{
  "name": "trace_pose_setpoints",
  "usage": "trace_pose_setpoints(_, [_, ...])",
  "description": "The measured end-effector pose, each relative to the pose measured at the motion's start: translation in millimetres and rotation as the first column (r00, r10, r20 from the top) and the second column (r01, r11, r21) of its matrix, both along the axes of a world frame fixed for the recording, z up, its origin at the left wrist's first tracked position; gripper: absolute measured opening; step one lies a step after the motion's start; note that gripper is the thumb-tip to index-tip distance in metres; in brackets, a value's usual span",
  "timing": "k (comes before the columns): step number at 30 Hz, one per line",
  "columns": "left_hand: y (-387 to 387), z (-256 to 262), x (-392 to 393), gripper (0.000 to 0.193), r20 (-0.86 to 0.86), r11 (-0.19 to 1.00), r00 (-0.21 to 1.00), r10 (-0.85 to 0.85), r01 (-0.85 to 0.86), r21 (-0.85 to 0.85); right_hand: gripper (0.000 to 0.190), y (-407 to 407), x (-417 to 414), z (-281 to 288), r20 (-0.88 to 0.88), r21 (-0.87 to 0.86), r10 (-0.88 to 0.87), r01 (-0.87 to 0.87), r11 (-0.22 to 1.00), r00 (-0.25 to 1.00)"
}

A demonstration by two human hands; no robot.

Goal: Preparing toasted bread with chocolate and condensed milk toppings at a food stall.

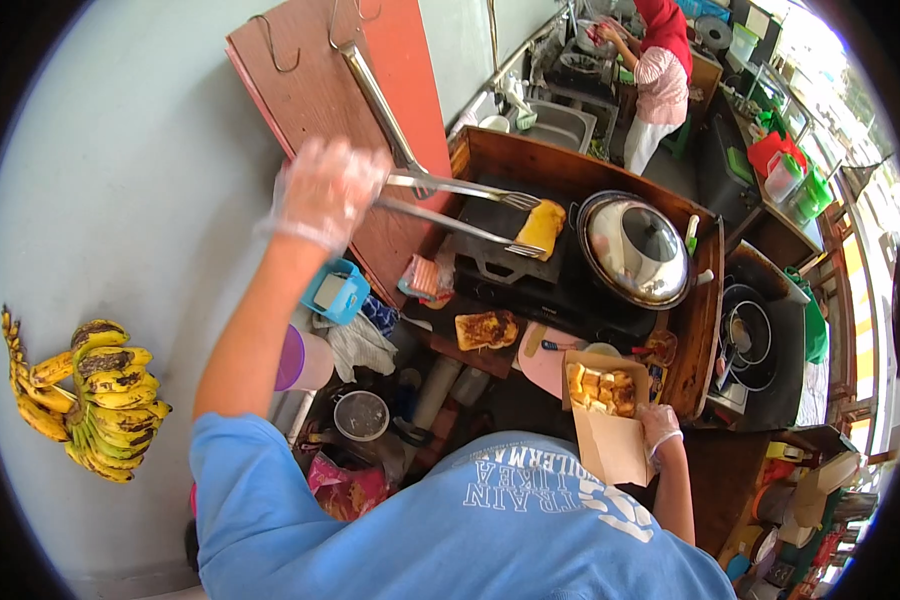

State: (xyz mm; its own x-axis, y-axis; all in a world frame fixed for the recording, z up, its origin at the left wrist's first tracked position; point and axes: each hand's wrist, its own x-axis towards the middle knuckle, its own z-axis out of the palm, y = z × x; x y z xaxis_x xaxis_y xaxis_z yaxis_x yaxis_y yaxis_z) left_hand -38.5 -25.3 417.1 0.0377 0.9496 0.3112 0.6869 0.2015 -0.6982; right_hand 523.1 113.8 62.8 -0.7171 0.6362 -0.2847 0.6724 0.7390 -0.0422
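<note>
My left hand, in a clear plastic glove, grips metal tongs. The slotted tips of the tongs lie at two edges of a yellow bread slice, over the right edge of a black griddle. Whether the tips press on the slice, I cannot tell. My right hand, also gloved, holds an open cardboard food box by its side. Browned, cut bread pieces lie in the box. A browned bread slice rests on the brown surface in front of the stove, left of a pink board.
Right of the griddle stands a large pan with a domed metal lid, within a wooden surround. A metal spatula hangs at the upper left. Bananas hang by the wall. Another person stands beyond the sink.
</note>
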Motion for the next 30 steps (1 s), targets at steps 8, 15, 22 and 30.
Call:
trace_pose_setpoints(8, [87.1, 127.9, -53.5, 0.021, -0.070, 0.994, 0.993, -0.100, 0.097, -0.040, 0.019, -18.4, -2.7, -9.2, 0.074, -0.044, -0.061, 0.064, 0.997, 0.995])
trace_pose_setpoints(15, [76.0, 90.5, -82.0, 0.017, 0.047, 0.983, 0.995, 0.086, -0.076, -0.169, 0.019, -42.3, 34.0, -25.1, -0.008, -0.046, -0.157, 0.157, 0.987, 0.987])
trace_pose_setpoints(22, [62.9, 55.1, -103.8, 0.013, -0.163, 0.972, 0.986, -0.019, -0.020, -0.236, 0.018, -44.9, 59.1, -23.2, 0.021, -0.027, -0.156, 0.156, 0.987, 0.988])
trace_pose_setpoints(30, [16.8, 25.1, 4.6, 0.038, -0.122, 0.967, 0.959, -0.255, 0.254, -0.029, 0.018, -16.7, 66.1, 9.4, -0.088, 0.052, -0.170, 0.174, 0.983, 0.982])
